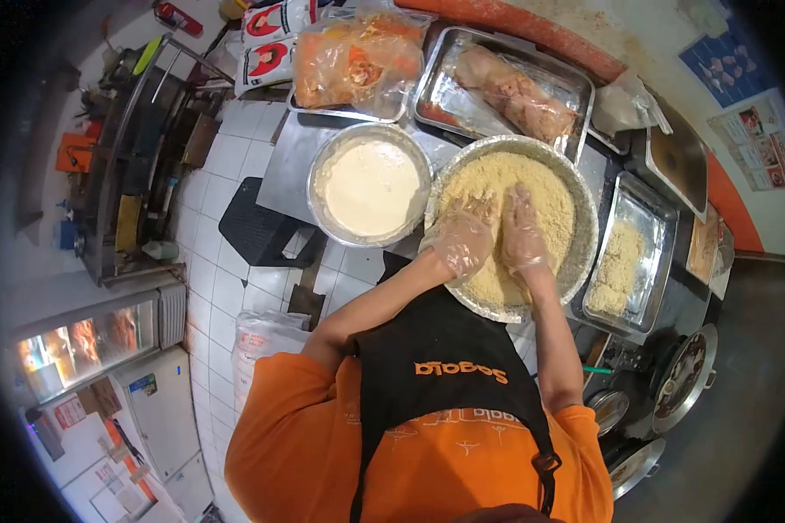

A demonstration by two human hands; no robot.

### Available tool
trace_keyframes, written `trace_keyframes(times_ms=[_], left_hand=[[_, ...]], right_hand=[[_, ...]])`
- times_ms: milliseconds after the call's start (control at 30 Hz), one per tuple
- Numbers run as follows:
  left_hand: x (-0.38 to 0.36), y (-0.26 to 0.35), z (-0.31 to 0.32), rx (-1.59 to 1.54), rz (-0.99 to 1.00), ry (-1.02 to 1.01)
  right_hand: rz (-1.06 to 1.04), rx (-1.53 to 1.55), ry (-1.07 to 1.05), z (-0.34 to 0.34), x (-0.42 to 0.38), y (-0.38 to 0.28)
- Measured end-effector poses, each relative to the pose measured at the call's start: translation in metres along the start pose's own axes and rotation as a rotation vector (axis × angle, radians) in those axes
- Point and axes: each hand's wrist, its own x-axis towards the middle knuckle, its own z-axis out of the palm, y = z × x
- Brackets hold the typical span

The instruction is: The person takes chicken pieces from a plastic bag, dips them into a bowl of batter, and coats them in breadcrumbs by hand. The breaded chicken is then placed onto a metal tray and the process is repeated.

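Both my hands are inside a large round metal basin (582, 187) filled with pale yellow breadcrumbs (554, 205). A clear plastic glove covers each hand. My left hand (462, 241) lies palm down at the basin's left side, its fingers reaching into the crumbs and partly coated by them. Whether a piece lies beneath those fingers is hidden. Beside it, my right hand (523, 234) rests with fingers stretched out flat along the crumbs. Left of the basin stands a round metal bowl of creamy white batter (371, 187).
A tray (669, 248) on the right holds crumb-coated pieces. At the back, a metal tray (449, 65) carries raw meat in plastic, near a bagged orange food (358, 65). Wok-like pans (685, 379) stand lower right. A black stool (257, 231) is on the left floor.
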Motion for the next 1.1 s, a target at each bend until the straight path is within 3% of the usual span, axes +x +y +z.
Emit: trace_keyframes(times_ms=[67,100,133,200,233,267,333,367,433,467,533,567,667,733,767,800,867,900,967,1033,1100], left_hand=[[0.000,-0.012,-0.009,-0.215,0.044,-0.085],[0.003,-0.025,-0.031,-0.359,0.099,-0.319],[0.001,-0.029,-0.021,-0.363,0.086,-0.312],[-0.010,-0.024,0.031,-0.501,0.071,0.518],[-0.017,-0.017,0.068,-1.241,-0.068,0.401],[-0.016,-0.017,0.062,-1.244,-0.066,0.406],[-0.014,-0.020,0.042,-0.918,-0.035,0.694],[-0.008,-0.023,0.048,-0.917,-0.038,0.706],[-0.003,-0.022,0.066,-1.582,-0.209,0.538],[-0.006,-0.024,0.049,-1.587,-0.222,0.541],[-0.011,-0.036,-0.004,-1.323,-0.349,0.265],[-0.012,-0.034,-0.003,-1.324,-0.348,0.254],[-0.008,-0.028,0.008,-1.285,-0.347,0.242],[-0.004,-0.027,0.027,-1.151,-0.196,0.479],[-0.005,-0.028,0.028,-1.153,-0.203,0.485],[-0.009,-0.027,0.028,-1.018,-0.145,0.431],[-0.012,-0.026,0.029,-0.890,-0.076,0.371],[-0.011,-0.023,0.029,-0.938,-0.109,0.373],[-0.010,-0.020,0.022,-0.989,-0.126,0.365],[-0.006,-0.022,0.013,-0.810,-0.039,0.257],[-0.002,-0.016,0.025,-0.708,0.069,0.305]], right_hand=[[0.112,0.221,-0.395,-0.018,0.007,0.029],[0.433,0.361,-0.545,-0.070,0.039,0.015],[0.418,0.357,-0.547,-0.063,0.046,0.016],[0.553,0.199,-0.488,-0.045,0.043,0.015],[0.510,0.203,-0.359,-0.039,0.041,0.010],[0.508,0.197,-0.357,-0.022,0.032,0.019],[0.720,0.980,-0.370,0.003,0.020,0.039],[0.711,0.974,-0.370,0.002,0.020,0.045],[0.901,1.259,-0.206,-0.013,0.015,0.052],[0.899,1.257,-0.220,-0.034,0.021,0.048],[0.801,0.923,-0.244,-0.082,0.042,0.033],[0.811,0.925,-0.246,-0.091,0.045,0.022],[0.737,0.776,-0.242,-0.101,0.040,0.006],[0.718,0.511,-0.285,-0.093,0.018,0.007],[0.764,0.384,-0.417,-0.105,0.023,-0.008],[0.843,0.278,-0.977,-0.115,0.041,-0.015],[0.720,0.135,-0.730,-0.069,-0.004,-0.023],[0.732,0.131,-0.731,-0.062,-0.009,-0.019],[0.848,0.564,-0.564,-0.059,-0.011,-0.011],[0.824,0.606,-0.466,-0.071,-0.006,-0.008],[0.796,0.650,-0.358,-0.065,-0.009,-0.010]])
